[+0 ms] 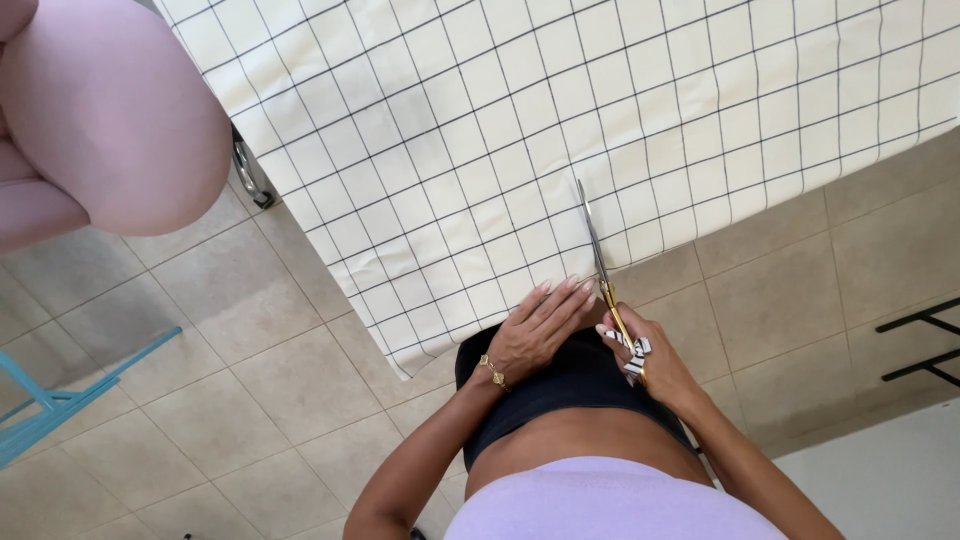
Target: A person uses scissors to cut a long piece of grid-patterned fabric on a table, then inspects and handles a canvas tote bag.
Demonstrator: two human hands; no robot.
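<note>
A cream cloth (520, 130) with a black grid pattern covers a table and hangs over its near edge. My right hand (655, 365) grips scissors (605, 270) with gold shanks and black-and-white striped handles; the blades point away from me and lie in the cloth's near edge. My left hand (540, 325) rests flat, fingers together, on the cloth edge just left of the blades. It wears a gold bracelet at the wrist. Below the hands I see my dark top and lilac garment.
Beige floor tiles (250, 330) surround the table. A pink rounded shape (100, 120) fills the upper left, with a metal leg (250, 175) beside it. A turquoise frame (60, 400) stands at the left, black bars (920, 345) at the right.
</note>
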